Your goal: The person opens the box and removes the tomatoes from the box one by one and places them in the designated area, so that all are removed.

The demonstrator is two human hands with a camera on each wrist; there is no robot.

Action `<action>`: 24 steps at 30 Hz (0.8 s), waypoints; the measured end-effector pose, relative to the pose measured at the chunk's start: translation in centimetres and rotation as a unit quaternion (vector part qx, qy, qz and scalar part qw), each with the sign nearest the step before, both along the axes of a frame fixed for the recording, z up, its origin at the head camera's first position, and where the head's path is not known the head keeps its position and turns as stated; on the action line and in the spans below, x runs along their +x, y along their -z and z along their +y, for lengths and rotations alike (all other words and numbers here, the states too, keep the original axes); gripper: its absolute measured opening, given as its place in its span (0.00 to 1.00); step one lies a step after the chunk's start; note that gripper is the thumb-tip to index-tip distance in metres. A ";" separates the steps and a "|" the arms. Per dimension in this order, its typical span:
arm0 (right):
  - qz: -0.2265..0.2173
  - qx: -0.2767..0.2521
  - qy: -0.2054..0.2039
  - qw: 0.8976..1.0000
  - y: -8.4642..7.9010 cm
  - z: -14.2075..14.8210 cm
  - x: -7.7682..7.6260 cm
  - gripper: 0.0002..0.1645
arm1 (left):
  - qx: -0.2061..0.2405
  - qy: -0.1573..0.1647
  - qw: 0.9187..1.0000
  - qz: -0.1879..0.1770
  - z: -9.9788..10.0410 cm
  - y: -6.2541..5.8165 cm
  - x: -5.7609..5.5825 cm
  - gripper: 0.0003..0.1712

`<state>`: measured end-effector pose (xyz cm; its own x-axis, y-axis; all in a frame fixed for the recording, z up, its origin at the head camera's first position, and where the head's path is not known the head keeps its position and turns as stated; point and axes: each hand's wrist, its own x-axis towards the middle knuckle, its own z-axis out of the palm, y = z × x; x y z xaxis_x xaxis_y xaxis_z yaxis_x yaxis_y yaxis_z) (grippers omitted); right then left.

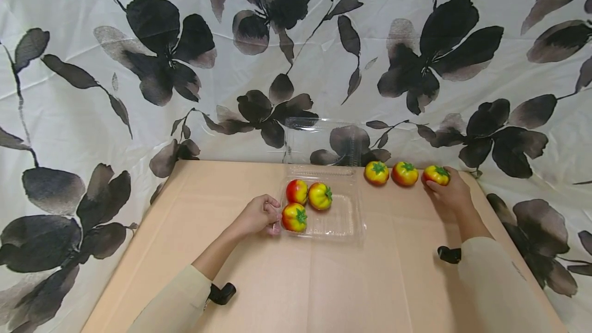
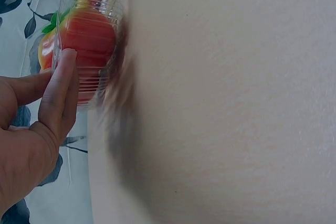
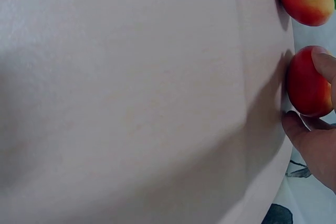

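Observation:
A clear plastic clamshell box [image 1: 339,215] lies with its lid [image 1: 324,140] raised at the back. Inside, toward its left, are three red-and-yellow tomatoes [image 1: 320,196] with green leafy tops. My left hand [image 1: 257,215] pinches the box's left edge; in the left wrist view its fingers [image 2: 55,95] lie along the ribbed wall, with a tomato [image 2: 89,38] behind the plastic. At the far right, my right hand [image 1: 450,191] grips another tomato [image 1: 435,174] between thumb and fingers. The right wrist view shows this tomato's red side [image 3: 304,85].
Two more tomatoes, one beside the box [image 1: 376,173] and one nearer my right hand [image 1: 405,174], sit along the back edge of the tan table [image 1: 277,281]. Behind the table hangs a white cloth [image 1: 333,76] with dark flowers. A black wrist device [image 1: 223,293] juts from my left sleeve.

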<state>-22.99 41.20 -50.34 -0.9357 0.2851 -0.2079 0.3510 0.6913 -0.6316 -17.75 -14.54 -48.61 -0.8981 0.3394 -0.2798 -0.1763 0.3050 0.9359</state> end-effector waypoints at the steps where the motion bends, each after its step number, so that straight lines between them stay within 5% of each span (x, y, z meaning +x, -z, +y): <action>1: -0.001 -0.001 0.000 1.000 0.0 0.0 0.0 0.54 | 0.002 0.000 1.000 -0.002 0.0 0.0 0.0 0.17; 24: 0.064 0.023 -0.027 0.997 -2.5 -0.6 1.7 0.53 | 0.002 0.002 1.000 0.001 0.1 0.1 -0.2 0.16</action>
<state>-21.30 40.64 -47.87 -0.9681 0.2393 -0.0746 0.2310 0.7362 -0.6362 -17.92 -14.49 -48.70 -0.8974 0.3435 -0.2770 -0.1733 0.3028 0.9371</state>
